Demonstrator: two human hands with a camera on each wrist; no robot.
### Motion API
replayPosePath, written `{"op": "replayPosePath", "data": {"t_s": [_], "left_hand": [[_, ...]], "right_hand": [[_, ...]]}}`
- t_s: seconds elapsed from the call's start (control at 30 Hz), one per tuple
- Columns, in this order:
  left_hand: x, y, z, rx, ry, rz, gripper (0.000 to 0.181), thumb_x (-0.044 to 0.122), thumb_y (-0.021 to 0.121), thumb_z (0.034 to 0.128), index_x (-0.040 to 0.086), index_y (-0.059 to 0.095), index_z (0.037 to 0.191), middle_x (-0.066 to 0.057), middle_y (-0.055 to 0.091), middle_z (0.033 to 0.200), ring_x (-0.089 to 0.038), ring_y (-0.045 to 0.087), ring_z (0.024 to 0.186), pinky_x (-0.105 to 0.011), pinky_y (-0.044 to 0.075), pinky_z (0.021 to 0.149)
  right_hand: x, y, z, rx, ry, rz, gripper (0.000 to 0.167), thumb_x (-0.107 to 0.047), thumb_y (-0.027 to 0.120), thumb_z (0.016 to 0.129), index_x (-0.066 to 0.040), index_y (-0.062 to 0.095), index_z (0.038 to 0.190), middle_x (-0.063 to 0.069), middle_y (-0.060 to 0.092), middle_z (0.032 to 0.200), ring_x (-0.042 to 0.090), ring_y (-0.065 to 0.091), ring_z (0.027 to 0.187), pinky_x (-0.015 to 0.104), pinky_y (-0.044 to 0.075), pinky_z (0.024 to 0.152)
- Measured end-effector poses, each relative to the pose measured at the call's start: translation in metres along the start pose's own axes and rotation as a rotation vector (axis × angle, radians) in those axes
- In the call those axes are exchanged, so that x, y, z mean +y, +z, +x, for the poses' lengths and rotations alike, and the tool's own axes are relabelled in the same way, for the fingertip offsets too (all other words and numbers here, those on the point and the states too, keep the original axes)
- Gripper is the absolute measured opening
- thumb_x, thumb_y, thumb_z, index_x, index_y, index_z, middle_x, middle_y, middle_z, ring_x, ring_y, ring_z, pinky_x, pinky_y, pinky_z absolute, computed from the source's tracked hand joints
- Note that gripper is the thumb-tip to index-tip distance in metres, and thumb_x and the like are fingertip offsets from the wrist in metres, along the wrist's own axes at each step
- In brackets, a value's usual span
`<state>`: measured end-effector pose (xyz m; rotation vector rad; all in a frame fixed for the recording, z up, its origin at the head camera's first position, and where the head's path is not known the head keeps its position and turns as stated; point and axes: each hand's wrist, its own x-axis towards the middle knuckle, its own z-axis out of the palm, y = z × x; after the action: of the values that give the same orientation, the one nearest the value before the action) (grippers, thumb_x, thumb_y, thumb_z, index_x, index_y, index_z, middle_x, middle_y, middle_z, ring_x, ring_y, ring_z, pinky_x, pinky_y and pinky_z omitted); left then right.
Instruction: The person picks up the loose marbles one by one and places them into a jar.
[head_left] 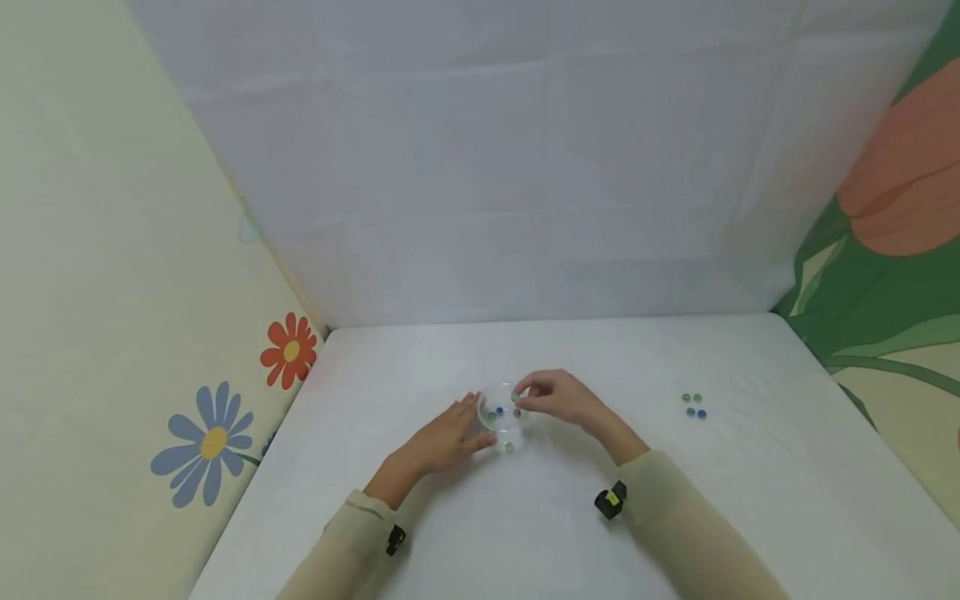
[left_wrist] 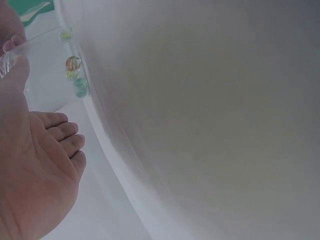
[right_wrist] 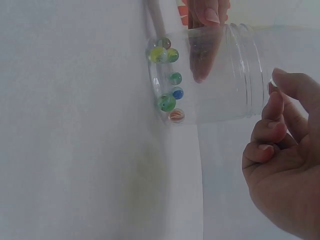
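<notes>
A clear jar [right_wrist: 220,100] with a threaded neck stands upright on the white table, several glass marbles [right_wrist: 167,102] lying at its bottom. Green, yellow, blue and orange-striped ones show through the wall. My left hand [head_left: 447,437] is beside the jar, fingers mostly straight and thumb apart, steadying its side. Over the jar's mouth, my right hand [head_left: 558,397] pinches a small greenish marble [head_left: 515,397] between thumb and index finger. In the right wrist view the fingertips largely cover that marble just outside the rim.
To the right on the table [head_left: 750,483] lies a small group of loose marbles [head_left: 693,406], green and blue. A white sheet [head_left: 480,183] hangs behind the table. Flower-patterned fabric [head_left: 213,442] borders the left side, and more [head_left: 900,300] the right.
</notes>
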<state>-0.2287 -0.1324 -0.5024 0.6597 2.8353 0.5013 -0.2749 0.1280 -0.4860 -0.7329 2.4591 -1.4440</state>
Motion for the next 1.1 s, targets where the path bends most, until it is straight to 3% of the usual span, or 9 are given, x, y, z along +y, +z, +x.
{"op": "replayPosePath", "data": {"t_s": [0.47, 0.67, 0.9, 1.1], "left_hand": [[-0.001, 0.002, 0.001, 0.0, 0.002, 0.009, 0.091, 0.064, 0.045, 0.1006, -0.001, 0.02, 0.16, -0.018, 0.02, 0.167, -0.034, 0.018, 0.155, -0.05, 0.022, 0.125], [-0.003, 0.005, 0.003, 0.004, -0.005, 0.021, 0.091, 0.065, 0.045, 0.1003, 0.001, 0.019, 0.16, -0.016, 0.019, 0.167, -0.033, 0.017, 0.155, -0.05, 0.021, 0.125], [-0.004, 0.006, 0.003, 0.014, -0.005, 0.023, 0.091, 0.064, 0.045, 0.1005, -0.001, 0.022, 0.16, -0.018, 0.021, 0.166, -0.035, 0.019, 0.154, -0.051, 0.023, 0.125], [-0.004, 0.007, 0.004, 0.016, 0.002, 0.017, 0.09, 0.063, 0.047, 0.1006, -0.002, 0.023, 0.159, -0.019, 0.022, 0.166, -0.034, 0.019, 0.154, -0.05, 0.021, 0.125]], "right_hand": [[0.002, 0.001, 0.002, 0.001, -0.001, 0.018, 0.028, -0.021, 0.075, 0.093, -0.011, 0.073, 0.119, -0.001, 0.062, 0.08, 0.013, 0.049, 0.068, 0.023, 0.04, 0.057], [0.002, -0.002, -0.001, -0.014, 0.021, 0.008, 0.032, -0.024, 0.074, 0.094, -0.015, 0.071, 0.125, 0.0, 0.064, 0.084, 0.014, 0.05, 0.071, 0.025, 0.042, 0.06], [0.001, -0.01, -0.006, -0.025, 0.015, -0.006, 0.038, -0.027, 0.073, 0.095, -0.011, 0.068, 0.129, 0.001, 0.065, 0.087, 0.016, 0.054, 0.076, 0.028, 0.046, 0.065], [0.004, -0.02, -0.013, -0.009, 0.044, -0.027, 0.037, -0.028, 0.073, 0.095, -0.015, 0.068, 0.13, 0.002, 0.065, 0.089, 0.018, 0.054, 0.078, 0.03, 0.047, 0.067]]}}
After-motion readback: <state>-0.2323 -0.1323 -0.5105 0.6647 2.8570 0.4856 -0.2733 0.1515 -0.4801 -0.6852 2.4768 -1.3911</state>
